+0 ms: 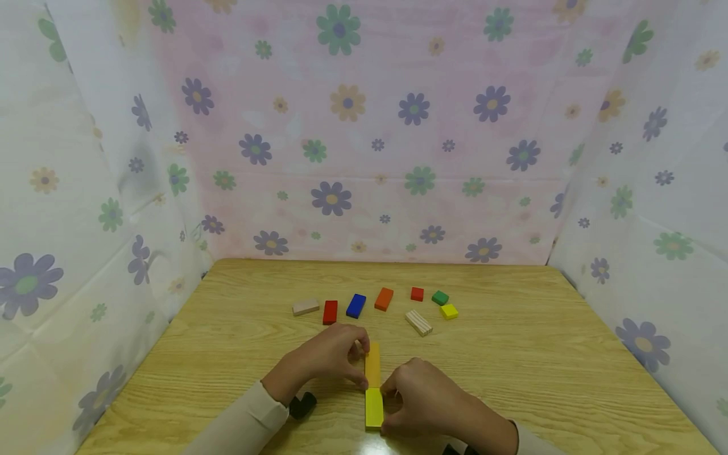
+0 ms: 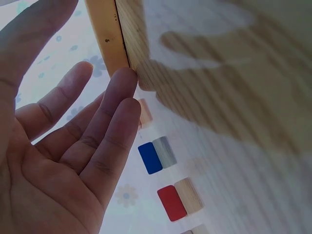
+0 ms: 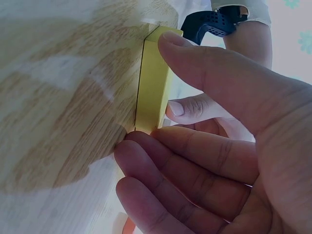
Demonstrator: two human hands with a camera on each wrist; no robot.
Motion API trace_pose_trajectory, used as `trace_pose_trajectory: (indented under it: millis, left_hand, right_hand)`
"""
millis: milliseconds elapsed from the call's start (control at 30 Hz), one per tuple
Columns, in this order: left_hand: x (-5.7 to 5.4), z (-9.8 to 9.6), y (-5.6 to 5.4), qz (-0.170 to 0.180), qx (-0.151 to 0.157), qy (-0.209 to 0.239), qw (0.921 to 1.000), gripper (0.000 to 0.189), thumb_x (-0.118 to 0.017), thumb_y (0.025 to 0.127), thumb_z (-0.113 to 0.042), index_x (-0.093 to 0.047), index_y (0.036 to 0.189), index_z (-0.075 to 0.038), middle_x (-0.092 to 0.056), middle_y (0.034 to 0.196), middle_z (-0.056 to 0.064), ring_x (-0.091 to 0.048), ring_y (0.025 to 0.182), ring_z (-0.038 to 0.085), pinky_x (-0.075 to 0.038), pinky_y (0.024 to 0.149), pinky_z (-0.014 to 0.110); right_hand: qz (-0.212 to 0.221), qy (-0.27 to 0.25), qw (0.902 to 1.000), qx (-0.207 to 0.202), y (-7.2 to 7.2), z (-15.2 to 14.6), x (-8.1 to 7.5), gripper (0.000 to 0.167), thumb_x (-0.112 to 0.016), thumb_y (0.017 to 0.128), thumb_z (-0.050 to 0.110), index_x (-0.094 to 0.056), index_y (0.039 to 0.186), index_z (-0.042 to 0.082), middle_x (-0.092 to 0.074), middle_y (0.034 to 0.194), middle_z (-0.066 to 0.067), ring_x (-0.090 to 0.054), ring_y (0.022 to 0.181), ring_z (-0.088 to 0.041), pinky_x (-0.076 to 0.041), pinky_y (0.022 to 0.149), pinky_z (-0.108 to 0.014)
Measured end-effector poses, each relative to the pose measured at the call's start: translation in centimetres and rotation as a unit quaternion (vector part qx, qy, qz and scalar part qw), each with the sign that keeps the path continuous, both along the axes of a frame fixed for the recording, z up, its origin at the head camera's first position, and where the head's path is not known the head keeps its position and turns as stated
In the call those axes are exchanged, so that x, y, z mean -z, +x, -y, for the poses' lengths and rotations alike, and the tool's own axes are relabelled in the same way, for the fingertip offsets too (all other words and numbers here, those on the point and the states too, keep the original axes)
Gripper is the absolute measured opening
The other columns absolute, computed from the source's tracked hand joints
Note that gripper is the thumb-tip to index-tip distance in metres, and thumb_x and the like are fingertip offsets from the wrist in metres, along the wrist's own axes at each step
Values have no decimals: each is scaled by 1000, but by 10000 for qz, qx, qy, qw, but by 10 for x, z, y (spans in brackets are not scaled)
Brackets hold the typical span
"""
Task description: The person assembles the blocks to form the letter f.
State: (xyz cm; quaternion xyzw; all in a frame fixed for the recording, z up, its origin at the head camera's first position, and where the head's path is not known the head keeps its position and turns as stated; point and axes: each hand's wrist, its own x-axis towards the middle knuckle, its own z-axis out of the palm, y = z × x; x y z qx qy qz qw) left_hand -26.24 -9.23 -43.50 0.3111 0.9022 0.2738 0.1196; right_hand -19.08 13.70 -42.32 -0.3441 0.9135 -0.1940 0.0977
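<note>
A bright yellow oblong wooden block is laid flat, lengthwise away from the person, on a pale wood-grain surface. It is gripped by the right hand, the thumb set at its near end and the fingertips at its right side near the far end; the other fingers are loosely bent. By its far end, an orange-yellow oblong wooden block is met end to end, so that one straight line is formed by the two. This second block is gripped by the left hand from its left side, the thumb placed by the joint and a fingertip by the far end. A black strapped device is worn at the left wrist, below a cream sleeve.

Beyond the hands, loose pieces are spread in an uneven row. To the right, a striped bare-wood oblong block is set slantwise, with a small yellow block, a small green block and a small red block behind it. To the left, a red oblong block, a plain bare-wood block, a blue oblong block and an orange oblong block are seen. The surface is enclosed by flower-printed cloth.
</note>
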Motion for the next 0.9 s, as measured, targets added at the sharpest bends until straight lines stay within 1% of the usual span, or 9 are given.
trace_pose_trajectory:
  millis: [33, 133, 267, 467, 567, 667, 733, 800, 900]
  left_hand:
    - [0, 0, 0, -12, 2, 0, 10000, 51, -98, 68, -40, -67, 104, -19, -67, 99, -8, -63, 91, 8, -52, 79, 22]
    - [0, 0, 0, -17, 0, 0, 10000, 51, -98, 68, -40, -67, 104, -20, -67, 99, -8, -63, 91, 8, -52, 79, 22]
    - [0, -1, 0, 2, -5, -29, 10000, 50, -98, 68, -40, -67, 103, -20, -67, 99, -8, -63, 91, 8, -52, 79, 22]
    - [-1, -1, 0, 24, 2, -23, 10000, 50, -98, 69, -39, -67, 103, -19, -67, 98, -7, -64, 90, 8, -52, 78, 21]
    - [-1, -1, 1, 26, 8, -3, 10000, 50, -98, 69, -38, -67, 103, -18, -67, 98, -6, -63, 90, 9, -52, 77, 21]
    - [-1, -1, 1, 45, -7, -8, 10000, 50, -97, 69, -39, -67, 103, -18, -67, 97, -6, -63, 89, 10, -51, 77, 21]
    - [0, -1, 1, 69, -13, 0, 10000, 49, -97, 69, -38, -67, 102, -19, -66, 97, -6, -63, 89, 9, -51, 76, 22]
    - [0, -1, 0, 96, -23, 3, 10000, 49, -98, 69, -38, -67, 102, -19, -66, 97, -7, -63, 89, 9, -51, 76, 21]
    - [1, -1, 0, 119, -27, 29, 9999, 49, -98, 69, -37, -67, 102, -19, -66, 98, -7, -63, 89, 8, -52, 77, 22]
  right_hand:
    - [5, -1, 10000, 4, 0, 0, 0, 31, -92, 74, 41, -82, 96, 22, -49, 64, 23, -31, 56, 1, -23, 50, -21]
    - [12, 9, 10000, 2, 0, 0, 0, 30, -92, 74, 41, -82, 95, 22, -47, 63, 22, -32, 56, 1, -24, 50, -21]
    - [4, 23, 10000, -3, 0, 0, 0, 27, -92, 74, 41, -81, 92, 24, -36, 60, 20, -29, 55, 1, -22, 50, -21]
    - [-38, 22, 10000, -21, 0, 1, 0, 26, -92, 74, 41, -81, 92, 25, -36, 60, 20, -29, 55, 1, -22, 50, -21]
    - [-22, 15, 10000, -16, 0, 1, -1, 27, -92, 74, 41, -81, 92, 24, -41, 60, 21, -30, 55, 1, -23, 50, -21]
    - [-5, 24, 10000, -13, 0, 1, -1, 30, -92, 74, 42, -82, 95, 22, -53, 65, 23, -34, 57, 2, -26, 51, -20]
    - [-3, 44, 10000, -12, 0, 1, -1, 33, -92, 74, 42, -83, 97, 21, -62, 72, 23, -37, 59, 3, -29, 52, -19]
    - [-16, 61, 10000, -19, 0, 1, -1, 35, -92, 74, 43, -83, 99, 20, -66, 76, 22, -39, 60, 3, -31, 53, -18]
    - [-23, 65, 10000, -20, -1, 1, 0, 36, -92, 74, 43, -83, 100, 20, -68, 79, 22, -40, 61, 3, -32, 54, -18]
